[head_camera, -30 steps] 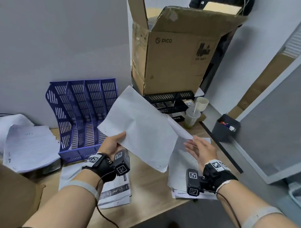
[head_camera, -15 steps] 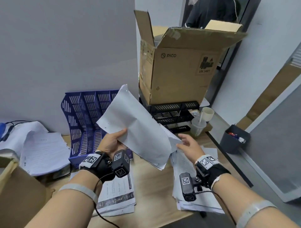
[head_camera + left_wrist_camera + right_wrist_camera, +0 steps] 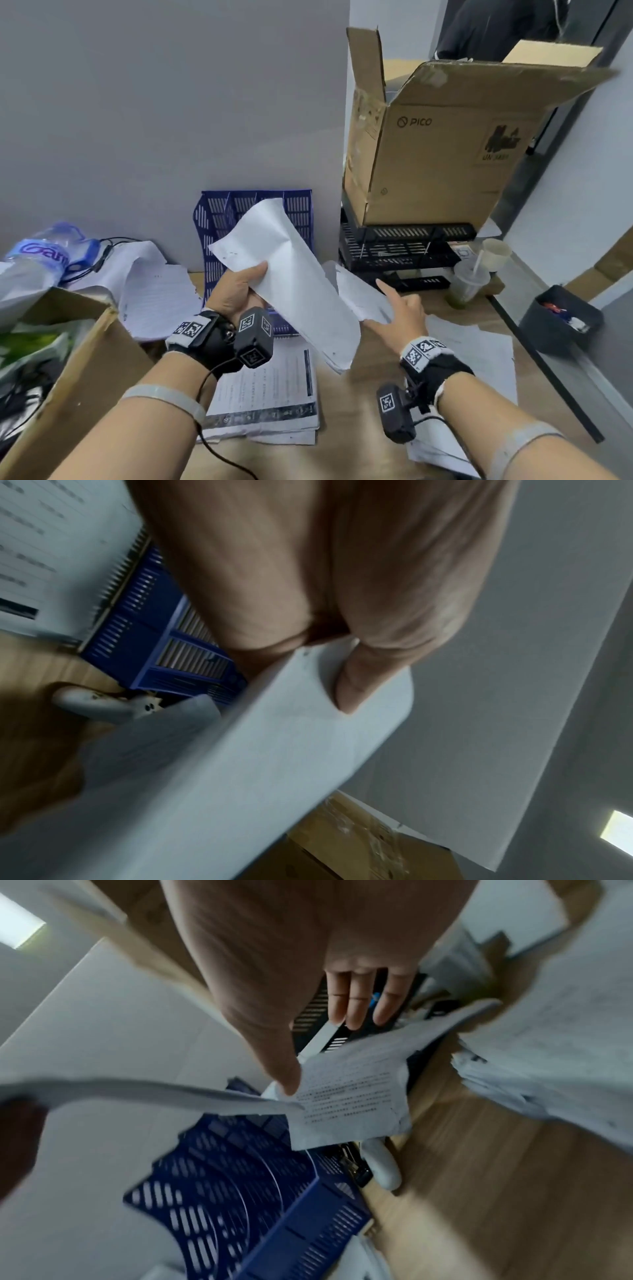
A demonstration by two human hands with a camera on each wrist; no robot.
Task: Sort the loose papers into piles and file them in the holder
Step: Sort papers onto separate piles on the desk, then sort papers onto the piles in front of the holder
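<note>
My left hand point(image 3: 251, 279) grips a stack of white sheets point(image 3: 294, 274) and holds it tilted in front of the blue slotted holder point(image 3: 215, 219), which stands against the grey wall. In the left wrist view the thumb point(image 3: 352, 691) lies on top of the white sheets point(image 3: 240, 764), and the other fingers are hidden beneath. My right hand point(image 3: 394, 301) is spread with straight fingers just right of the stack. Its thumb point(image 3: 287, 1080) touches a printed sheet point(image 3: 352, 1093) that hangs over the holder point(image 3: 240, 1204).
Paper piles lie on the wooden desk: a printed one point(image 3: 267, 394) under my left wrist, one point(image 3: 479, 353) at the right, another point(image 3: 154, 294) at the left. A cardboard box point(image 3: 428, 164) sits on black trays point(image 3: 404, 246). Plastic cups point(image 3: 469, 281), a dark bin point(image 3: 558, 322) and a brown box point(image 3: 85, 377) stand nearby.
My left hand has turned the stack steeper and brought it closer to the holder. My right hand has risen and moved left toward the stack with the printed sheet.
</note>
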